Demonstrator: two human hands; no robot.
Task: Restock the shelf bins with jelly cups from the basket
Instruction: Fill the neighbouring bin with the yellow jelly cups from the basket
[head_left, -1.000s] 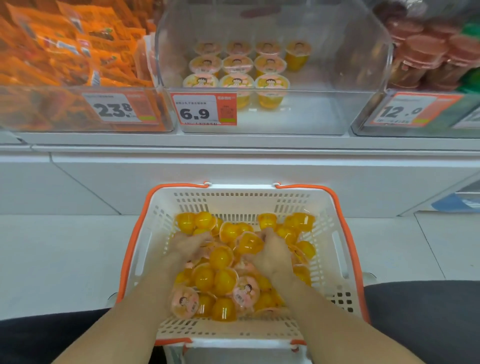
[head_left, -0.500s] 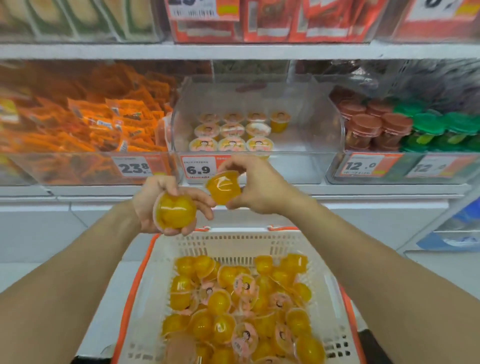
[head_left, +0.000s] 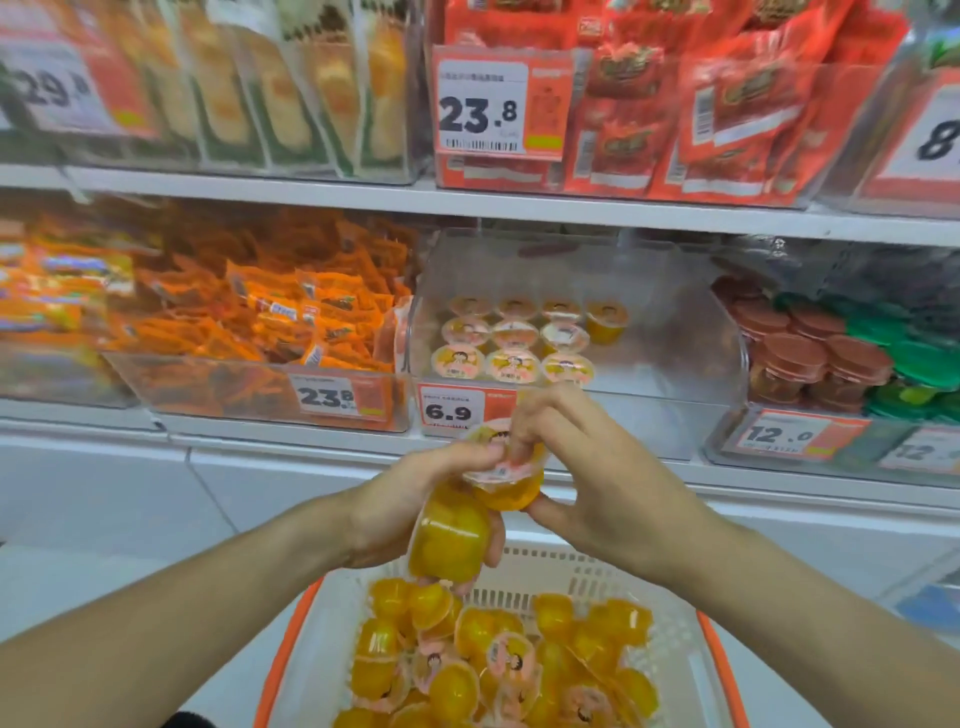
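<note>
My left hand (head_left: 400, 499) grips an orange jelly cup (head_left: 449, 540), bottom toward me. Touching it, my right hand (head_left: 587, 478) holds a second jelly cup (head_left: 506, 480) by its lid and base. Both hands meet in front of the clear shelf bin (head_left: 670, 364) tagged 6.9, which holds several jelly cups (head_left: 511, 338) in rows at its left; the bin's right part is bare. Below the hands, the white basket with orange rim (head_left: 311, 639) is heaped with several loose jelly cups (head_left: 498, 660).
A bin of orange snack packets (head_left: 260, 322) stands left of the jelly bin. Brown and green lidded cups (head_left: 831, 348) fill the bin to its right. The upper shelf (head_left: 467, 200) carries red packets (head_left: 701, 104) and green-edged packs (head_left: 291, 88).
Both hands have lifted out of the basket with one jelly cup each, risen toward the 6.9 bin and come together. My view has tilted up along the shelves.
</note>
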